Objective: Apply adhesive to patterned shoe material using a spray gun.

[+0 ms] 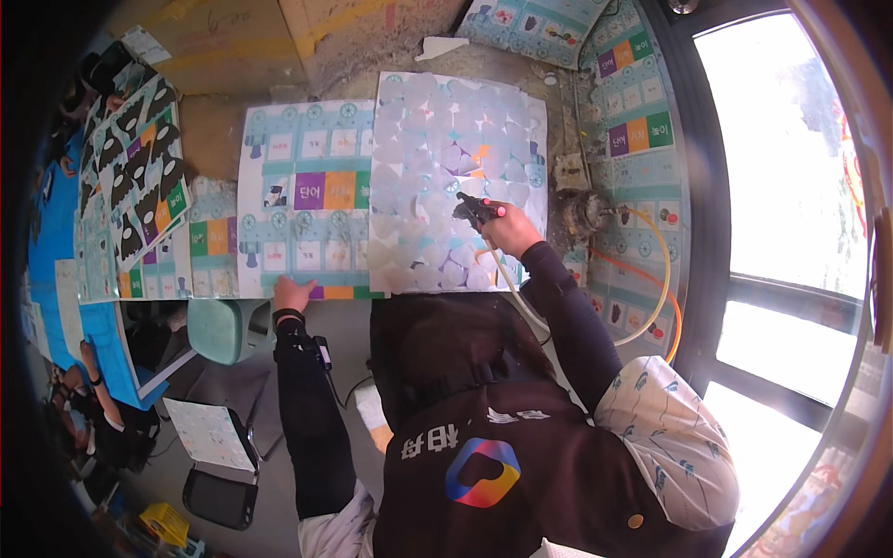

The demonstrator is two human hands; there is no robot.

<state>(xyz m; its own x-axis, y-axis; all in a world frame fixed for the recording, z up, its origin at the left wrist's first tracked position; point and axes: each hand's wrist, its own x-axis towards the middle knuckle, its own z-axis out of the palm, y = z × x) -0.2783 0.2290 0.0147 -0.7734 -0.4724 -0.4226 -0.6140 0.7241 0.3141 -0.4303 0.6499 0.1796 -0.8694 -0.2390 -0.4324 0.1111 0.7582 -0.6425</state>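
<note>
Printed sheets (305, 206) below, right grip (510, 231) snug around a black spray gun (473, 210).

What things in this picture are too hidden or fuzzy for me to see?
All in the head view:
Handle of the black tool: mostly covered by the right hand.
Part of the printed sheet: under the round-patterned sheet.
Outside the bright glass: washed out by glare.
Inside of the yellow crate: too small and blurred.
Details of the lower-left person: small, blurred near the rim.
</note>
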